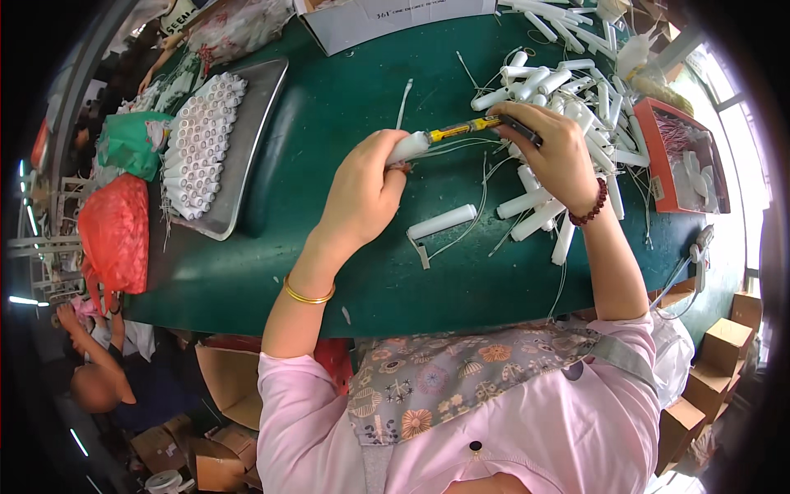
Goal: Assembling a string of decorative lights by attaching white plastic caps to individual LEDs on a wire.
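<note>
Above the middle of the green table, my left hand point(362, 189) is closed around a white cylinder point(409, 148) with thin white wires trailing from it. My right hand point(547, 144) grips a slim yellow-and-black tool point(461, 129). The tool's left end meets the open end of the cylinder; its exact kind I cannot make out. Below my hands, a loose white cylinder point(443, 221) lies on the table with a wire and a small tab. Beside and beyond my right hand spreads a heap of similar wired white cylinders point(547, 82).
At left, a metal tray point(262, 123) bears stacked white cylinders point(202, 148). Next to it are a green bag point(132, 144) and a red bag point(115, 230). A white box point(395, 25) stands at the far edge, a red-orange box point(658, 156) at right. Another person point(156, 395) sits at lower left.
</note>
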`<state>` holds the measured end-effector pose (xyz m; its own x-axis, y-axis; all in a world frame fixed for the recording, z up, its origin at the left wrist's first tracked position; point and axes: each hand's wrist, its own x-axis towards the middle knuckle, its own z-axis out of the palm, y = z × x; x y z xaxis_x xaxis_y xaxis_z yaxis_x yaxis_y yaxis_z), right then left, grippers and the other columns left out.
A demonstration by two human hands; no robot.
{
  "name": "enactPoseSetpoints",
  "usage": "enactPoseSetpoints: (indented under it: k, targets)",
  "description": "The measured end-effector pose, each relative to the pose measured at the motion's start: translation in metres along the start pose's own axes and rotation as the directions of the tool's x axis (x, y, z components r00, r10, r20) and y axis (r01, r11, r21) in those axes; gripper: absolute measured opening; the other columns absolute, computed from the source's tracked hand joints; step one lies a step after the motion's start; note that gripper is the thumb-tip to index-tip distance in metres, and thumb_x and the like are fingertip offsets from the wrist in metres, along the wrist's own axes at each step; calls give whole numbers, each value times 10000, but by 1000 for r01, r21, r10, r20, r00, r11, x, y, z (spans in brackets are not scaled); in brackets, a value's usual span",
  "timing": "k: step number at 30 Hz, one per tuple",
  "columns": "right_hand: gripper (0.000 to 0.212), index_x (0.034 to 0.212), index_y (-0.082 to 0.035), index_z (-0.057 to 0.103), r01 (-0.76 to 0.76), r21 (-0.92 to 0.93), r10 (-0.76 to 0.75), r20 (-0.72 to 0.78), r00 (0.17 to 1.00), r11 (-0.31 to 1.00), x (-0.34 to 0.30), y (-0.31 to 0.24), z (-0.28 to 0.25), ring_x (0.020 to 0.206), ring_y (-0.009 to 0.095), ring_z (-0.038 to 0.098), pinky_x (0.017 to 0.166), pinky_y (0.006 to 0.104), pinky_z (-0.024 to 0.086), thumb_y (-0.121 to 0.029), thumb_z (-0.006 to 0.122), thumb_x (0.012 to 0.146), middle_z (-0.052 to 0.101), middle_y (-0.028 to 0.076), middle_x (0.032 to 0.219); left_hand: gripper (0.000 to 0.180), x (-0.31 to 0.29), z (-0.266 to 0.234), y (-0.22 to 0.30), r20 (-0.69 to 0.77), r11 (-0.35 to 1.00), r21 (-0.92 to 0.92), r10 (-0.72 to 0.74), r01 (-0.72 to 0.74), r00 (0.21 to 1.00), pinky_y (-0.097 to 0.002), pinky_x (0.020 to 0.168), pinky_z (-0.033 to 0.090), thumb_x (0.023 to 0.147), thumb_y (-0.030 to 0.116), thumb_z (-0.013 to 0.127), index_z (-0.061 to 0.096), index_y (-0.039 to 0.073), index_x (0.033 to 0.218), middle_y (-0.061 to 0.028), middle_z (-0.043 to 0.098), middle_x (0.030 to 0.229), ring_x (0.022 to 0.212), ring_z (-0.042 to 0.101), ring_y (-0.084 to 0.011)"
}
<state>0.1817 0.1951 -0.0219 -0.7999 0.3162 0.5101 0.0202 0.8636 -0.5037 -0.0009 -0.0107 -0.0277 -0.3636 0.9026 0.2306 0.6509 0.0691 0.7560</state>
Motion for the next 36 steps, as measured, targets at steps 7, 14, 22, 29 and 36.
enactPoseSetpoints:
  k: [7, 14, 22, 29, 36]
  targets:
    - [533, 1196, -65, 673, 205, -356, -219, -1, 976, 912, -10, -18, -1, 874, 310, 673, 792, 384, 525, 92, 629, 689, 706, 110, 965, 249, -9, 14, 8, -53, 987, 125, 107, -100, 993, -411, 728, 499, 877, 19, 591, 579, -15, 1124, -153, 626, 913, 820, 639, -331]
    - [429, 1219, -24, 589, 140, 114, -149, 74, 986, 984, -26, -25, 25, 970, 284, 700, 846, 359, 541, 98, 621, 809, 722, 123, 1117, 268, -19, 27, 5, -68, 973, -230, 8, -24, 998, -343, 650, 434, 1042, 295, 521, 563, 34, 998, -96, 561, 780, 719, 568, -214]
    - [311, 1239, -42, 625, 33, 112, -50, 156, 986, 993, -30, -15, 10, 811, 243, 673, 750, 307, 518, -24, 608, 929, 709, 113, 999, 620, -6, 3, -9, 171, 417, -859, -311, 296, 935, -288, 533, 290, 1017, 550, 348, 350, 122, 569, -17, 360, 536, 512, 340, -142]
    - [354, 1320, -53, 588, -154, 248, 103, 207, 973, 957, -33, -19, 13, 625, 93, 518, 623, 251, 453, -124, 413, 1020, 595, 43, 766, 576, -5, -14, -21, 108, 356, -898, -392, 259, 914, -313, 434, 217, 974, 438, 361, 263, 150, 485, 4, 218, 448, 419, 215, -133]
    - [239, 1191, -55, 657, -246, 227, 178, 284, 942, 942, -33, -26, 13, 640, 93, 573, 622, 259, 486, -91, 542, 985, 605, 54, 717, 572, -5, -16, -16, 67, 404, -878, -428, 257, 901, -306, 403, 190, 976, 427, 345, 250, 162, 479, 8, 211, 429, 392, 200, -128]
